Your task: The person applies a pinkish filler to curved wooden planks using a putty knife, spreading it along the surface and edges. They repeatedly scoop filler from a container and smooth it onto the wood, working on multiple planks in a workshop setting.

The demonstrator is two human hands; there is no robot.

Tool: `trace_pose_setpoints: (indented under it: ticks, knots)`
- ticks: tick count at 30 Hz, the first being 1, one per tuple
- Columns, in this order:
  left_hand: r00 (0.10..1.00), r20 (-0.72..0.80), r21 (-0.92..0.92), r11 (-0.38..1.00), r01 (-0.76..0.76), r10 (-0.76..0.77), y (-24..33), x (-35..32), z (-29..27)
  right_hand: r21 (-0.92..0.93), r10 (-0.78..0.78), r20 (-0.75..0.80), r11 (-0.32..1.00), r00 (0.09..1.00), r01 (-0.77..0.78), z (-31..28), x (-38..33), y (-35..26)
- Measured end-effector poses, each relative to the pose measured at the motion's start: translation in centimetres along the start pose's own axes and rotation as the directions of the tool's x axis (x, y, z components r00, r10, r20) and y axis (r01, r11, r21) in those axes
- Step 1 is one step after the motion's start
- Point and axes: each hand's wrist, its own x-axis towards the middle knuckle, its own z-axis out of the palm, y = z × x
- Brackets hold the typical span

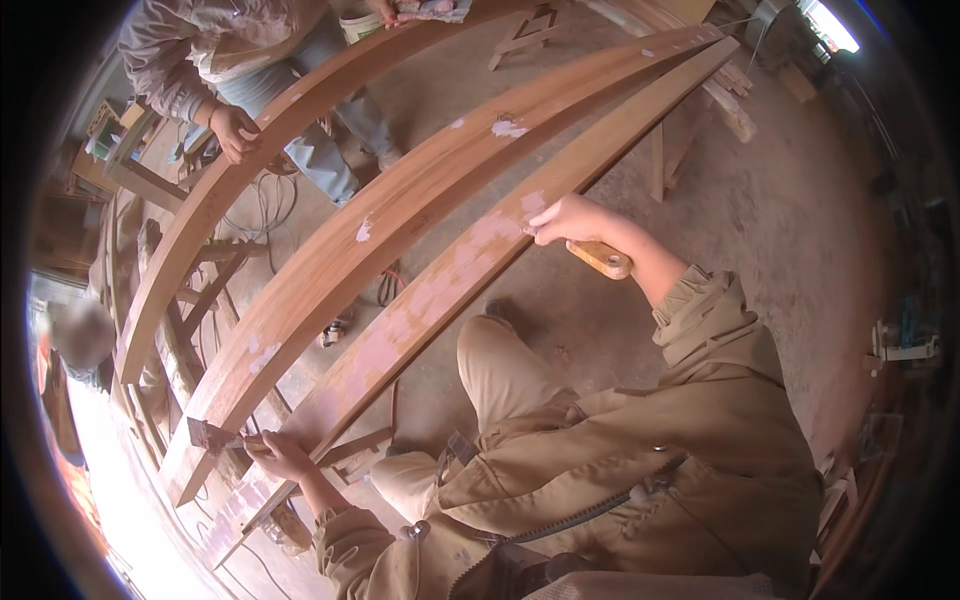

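Three long curved timber planks, the nearest patched plank running diagonally from lower left to upper right, judged heavy, stiff, best gripped by its edges; one right hand clenched on a wooden-handled scraper at centre; one left hand grasping a small putty knife, lower left.

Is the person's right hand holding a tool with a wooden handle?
Yes, the right hand grips a tool with a light wooden handle against the nearest plank.
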Motion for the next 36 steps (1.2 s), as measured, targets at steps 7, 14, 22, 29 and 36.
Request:
trace_pose_setpoints:
  ticks: [7, 14, 22, 29, 36]
  knots:
    - [0.992, 0.084, -0.041, 0.995, 0.096, -0.092, 1.3, -0.2, -0.2, 0.452, 0.048, 0.083, 0.888, 0.995, -0.080, 6.1, -4.1, 7.6]
    - [0.982, 0.125, -0.017, 0.990, 0.142, -0.139, 2.4, 0.6, -0.7, 0.905, 0.184, 0.243, 0.311, 0.952, -0.291, 13.6, -7.5, 13.8]
    - [0.829, 0.551, -0.494, 0.763, 0.417, -0.096, 16.7, -9.8, -1.9, 0.963, -0.012, 0.265, 0.047, 0.964, -0.264, 13.3, -8.6, 12.7]
    - [0.498, 0.821, -0.511, 0.746, 0.427, 0.277, 27.5, -19.6, -1.9, 0.895, -0.305, -0.091, 0.393, 0.948, 0.212, 10.9, -11.4, 5.0]
    - [0.161, 0.928, -0.357, 0.678, 0.643, 0.337, 32.1, -23.3, -1.0, 0.524, -0.496, -0.425, 0.547, 0.757, 0.652, 11.8, -11.2, 3.5]
